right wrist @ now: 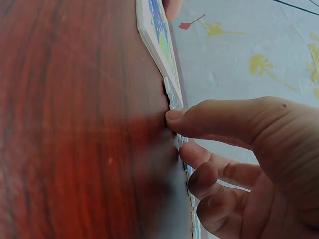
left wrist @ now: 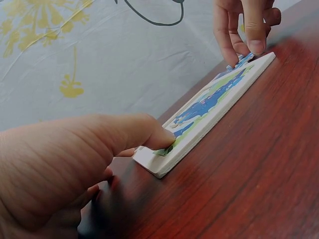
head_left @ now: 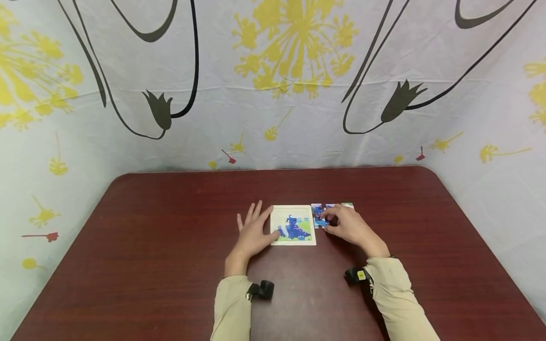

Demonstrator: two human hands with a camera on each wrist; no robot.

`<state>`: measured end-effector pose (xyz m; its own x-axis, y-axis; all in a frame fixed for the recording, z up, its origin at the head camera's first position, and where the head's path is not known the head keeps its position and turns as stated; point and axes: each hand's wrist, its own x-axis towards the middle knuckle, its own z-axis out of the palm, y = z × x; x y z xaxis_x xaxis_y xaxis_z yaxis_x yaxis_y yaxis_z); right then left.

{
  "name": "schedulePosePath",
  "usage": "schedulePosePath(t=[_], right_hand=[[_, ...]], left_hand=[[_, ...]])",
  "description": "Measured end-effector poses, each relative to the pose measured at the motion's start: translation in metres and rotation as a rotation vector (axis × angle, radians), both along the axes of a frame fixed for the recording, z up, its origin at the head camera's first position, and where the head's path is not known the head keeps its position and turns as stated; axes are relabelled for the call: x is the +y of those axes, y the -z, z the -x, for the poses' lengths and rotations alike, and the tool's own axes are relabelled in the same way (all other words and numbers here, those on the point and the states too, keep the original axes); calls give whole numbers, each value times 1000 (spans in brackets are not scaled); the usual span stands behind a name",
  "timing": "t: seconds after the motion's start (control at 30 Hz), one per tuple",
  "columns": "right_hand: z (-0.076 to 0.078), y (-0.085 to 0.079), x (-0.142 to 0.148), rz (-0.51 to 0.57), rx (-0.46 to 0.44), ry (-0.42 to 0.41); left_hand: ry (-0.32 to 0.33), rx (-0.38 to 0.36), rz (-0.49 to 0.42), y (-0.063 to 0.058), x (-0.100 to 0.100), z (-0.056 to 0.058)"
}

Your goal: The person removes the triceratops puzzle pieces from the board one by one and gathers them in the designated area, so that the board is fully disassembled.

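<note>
Two-handed handling of a puzzle board (head_left: 294, 243) lying flat on a dark red-brown table (head_left: 149, 246), near its far edge; within the pale frame, blue figures on green fill mainly the lower part and right side, and the upper left is whitish. The left hand (head_left: 251, 235) is spread at the board's left side, its thumb resting on the lower left corner region and its other fingers extended beyond the frame. The right hand (head_left: 351, 225), fingers bent, pinches a blue puzzle piece (head_left: 321, 222) between thumb and fingers, just beside the board's right edge; further loose pieces (head_left: 347, 205) lie beneath and behind this hand, partly hidden by it, so their number cannot be told. Both forearms wear beige sleeves (head_left: 232, 303), each with a black device (head_left: 266, 290) at the wrist; beyond the table hangs a pale cloth (head_left: 204, 142) with yellow and dark plant motifs
</note>
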<state>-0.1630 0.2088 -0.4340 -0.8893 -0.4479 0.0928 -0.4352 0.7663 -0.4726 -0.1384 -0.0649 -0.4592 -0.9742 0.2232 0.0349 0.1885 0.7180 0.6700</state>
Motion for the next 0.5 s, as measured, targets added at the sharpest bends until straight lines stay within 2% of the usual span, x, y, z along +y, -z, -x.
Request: schedulePosePath(t=[0.5], right_hand=[[-1, 1, 1, -17, -13, -1]], left_hand=[[-2, 5, -20, -2, 1, -1]])
